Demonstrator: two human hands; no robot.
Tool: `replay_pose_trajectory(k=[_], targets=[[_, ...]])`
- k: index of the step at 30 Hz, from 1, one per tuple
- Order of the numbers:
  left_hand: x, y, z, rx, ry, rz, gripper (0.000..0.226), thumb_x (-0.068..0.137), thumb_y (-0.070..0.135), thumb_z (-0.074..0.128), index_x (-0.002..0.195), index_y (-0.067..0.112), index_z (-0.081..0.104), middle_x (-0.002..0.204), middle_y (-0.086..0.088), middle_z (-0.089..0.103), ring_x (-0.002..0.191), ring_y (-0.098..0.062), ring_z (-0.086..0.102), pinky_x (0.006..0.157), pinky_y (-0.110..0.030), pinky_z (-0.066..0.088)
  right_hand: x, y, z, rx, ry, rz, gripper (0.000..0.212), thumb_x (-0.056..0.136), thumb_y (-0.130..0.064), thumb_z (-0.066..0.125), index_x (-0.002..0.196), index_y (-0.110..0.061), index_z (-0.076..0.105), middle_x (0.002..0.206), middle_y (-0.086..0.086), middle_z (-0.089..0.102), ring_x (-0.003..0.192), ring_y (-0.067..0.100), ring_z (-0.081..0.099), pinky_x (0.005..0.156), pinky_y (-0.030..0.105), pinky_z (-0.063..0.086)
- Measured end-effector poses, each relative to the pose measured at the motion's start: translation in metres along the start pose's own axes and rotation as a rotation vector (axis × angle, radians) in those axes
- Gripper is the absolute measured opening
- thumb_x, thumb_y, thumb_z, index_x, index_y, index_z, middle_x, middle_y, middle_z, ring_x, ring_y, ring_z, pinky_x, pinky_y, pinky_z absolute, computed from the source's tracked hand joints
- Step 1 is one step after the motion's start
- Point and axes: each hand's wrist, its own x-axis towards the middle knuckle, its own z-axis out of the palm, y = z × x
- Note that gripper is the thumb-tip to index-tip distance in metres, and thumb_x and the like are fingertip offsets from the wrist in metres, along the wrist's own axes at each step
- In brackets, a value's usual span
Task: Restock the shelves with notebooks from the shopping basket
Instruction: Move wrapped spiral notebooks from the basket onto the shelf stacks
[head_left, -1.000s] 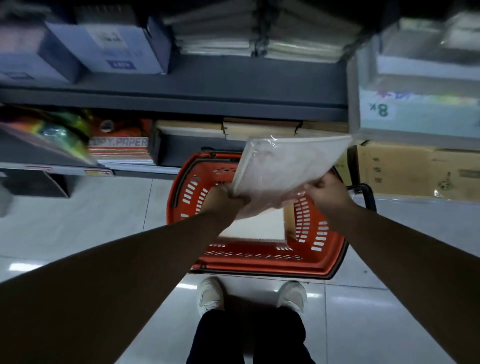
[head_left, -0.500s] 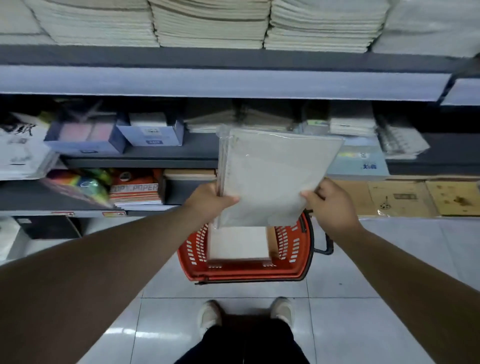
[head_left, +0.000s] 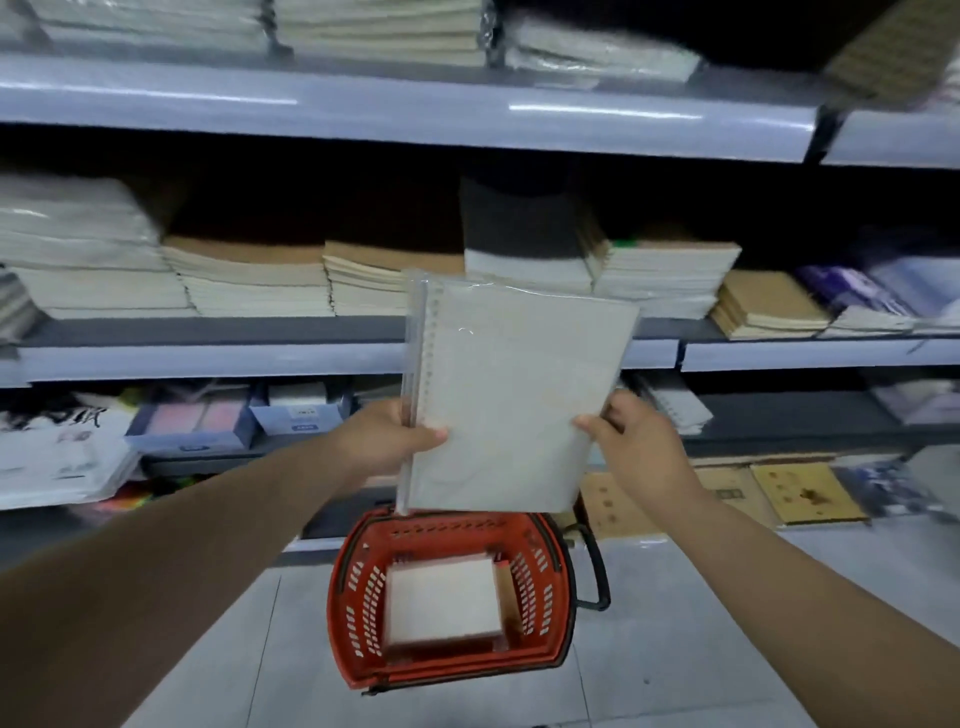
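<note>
A pale spiral-bound notebook in clear plastic wrap (head_left: 511, 395) is held up in front of the middle shelf (head_left: 208, 358). My left hand (head_left: 387, 441) grips its spiral edge at the lower left, thumb across the cover. My right hand (head_left: 636, 447) pinches its lower right edge. Below, on the floor, stands the red shopping basket (head_left: 353, 597) with a stack of white notebooks (head_left: 441, 603) inside. Stacks of notebooks (head_left: 249, 280) fill the middle shelf behind the held one.
The top shelf (head_left: 405, 119) carries more wrapped stacks of notebooks. A lower shelf holds blue boxes (head_left: 197, 421) and printed packs at left. Brown flat boxes (head_left: 800, 493) lie at floor level on the right. The basket's black handle (head_left: 597, 571) hangs to its right over grey floor tiles.
Both hands have lifted the wrapped notebook from over the basket up to the height of the middle shelf. The view has tilted upward, bringing the higher shelves into sight.
</note>
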Motion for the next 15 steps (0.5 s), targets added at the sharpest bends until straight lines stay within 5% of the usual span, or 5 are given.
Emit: replay_pose_trajectory(k=[4, 9, 12, 15], targets=[[-0.019, 0.039, -0.007, -0.026, -0.012, 0.085, 0.021, 0.091, 0.011, 0.064, 0.109, 0.023, 0.067, 0.106, 0.007, 0.072, 0.096, -0.007, 0.069, 0.082, -0.022, 0.053, -0.004, -0.034, -0.03, -0.017, 0.016, -0.079, 0.01, 0.092, -0.022, 0.063, 0.1, -0.015, 0.066, 0.096, -0.001, 0.07, 0.087, 0.011, 0.064, 0.078, 0.026, 0.051], [-0.035, 0.073, -0.012, -0.11, -0.006, 0.155, 0.02, 0.092, 0.004, 0.06, 0.104, 0.02, 0.065, 0.083, 0.014, 0.074, 0.071, 0.003, 0.069, 0.053, -0.011, 0.05, -0.008, -0.068, -0.059, -0.018, 0.026, -0.111, 0.008, 0.092, -0.025, 0.063, 0.096, -0.019, 0.065, 0.095, -0.003, 0.07, 0.089, 0.013, 0.064, 0.08, 0.032, 0.052], [-0.043, 0.089, -0.014, -0.111, -0.021, 0.202, 0.024, 0.092, 0.004, 0.06, 0.11, 0.02, 0.064, 0.094, 0.011, 0.075, 0.081, -0.002, 0.071, 0.06, -0.013, 0.053, -0.012, -0.084, -0.073, -0.023, 0.044, -0.142, 0.012, 0.092, -0.026, 0.063, 0.083, -0.031, 0.057, 0.091, -0.007, 0.069, 0.083, 0.007, 0.064, 0.071, 0.026, 0.052], [-0.048, 0.105, -0.015, -0.096, -0.018, 0.242, 0.027, 0.093, 0.005, 0.06, 0.117, 0.017, 0.063, 0.106, 0.004, 0.074, 0.093, -0.009, 0.071, 0.069, -0.017, 0.054, -0.012, -0.098, -0.087, -0.026, 0.062, -0.152, 0.011, 0.092, -0.025, 0.063, 0.083, -0.029, 0.059, 0.093, -0.006, 0.07, 0.086, 0.011, 0.065, 0.078, 0.035, 0.055]])
